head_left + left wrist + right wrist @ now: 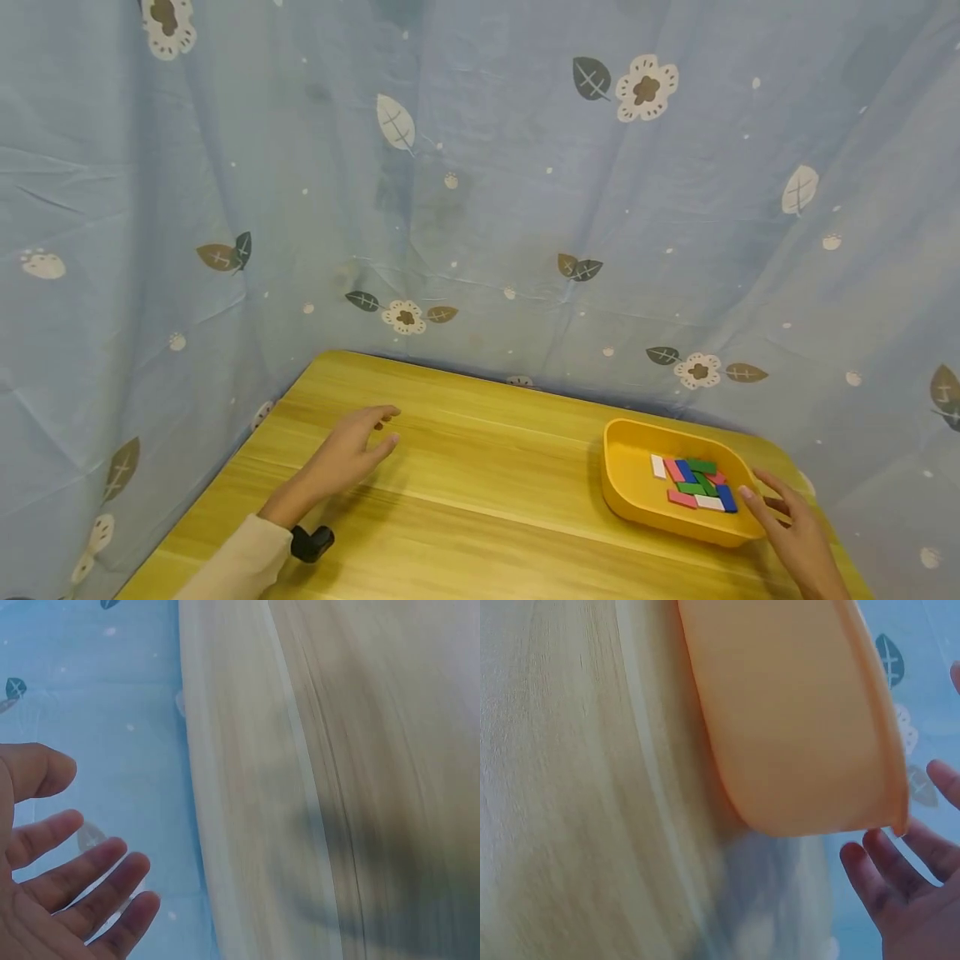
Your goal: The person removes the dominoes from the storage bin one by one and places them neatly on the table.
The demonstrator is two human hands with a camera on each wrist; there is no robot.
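A yellow plastic tray (622, 492) stands on the right side of the table, with several small blocks (697, 483) in white, pink, blue and green lying flat in it. My right hand (798, 533) is at the tray's right end, its thumb tip over the rim. In the right wrist view its spread fingers (885, 870) are right by the tray's corner, not curled round it. Over the left part of the table hovers my left hand (352, 446), fingers loosely bent and thumb apart. Nothing is between its fingers (97, 877) in the left wrist view.
The wood-grain table (465, 467) has rounded far corners. A blue curtain (495, 208) printed with leaves and flowers hangs behind it and along its sides. On the left wrist sits a black strap with a small camera (313, 543).
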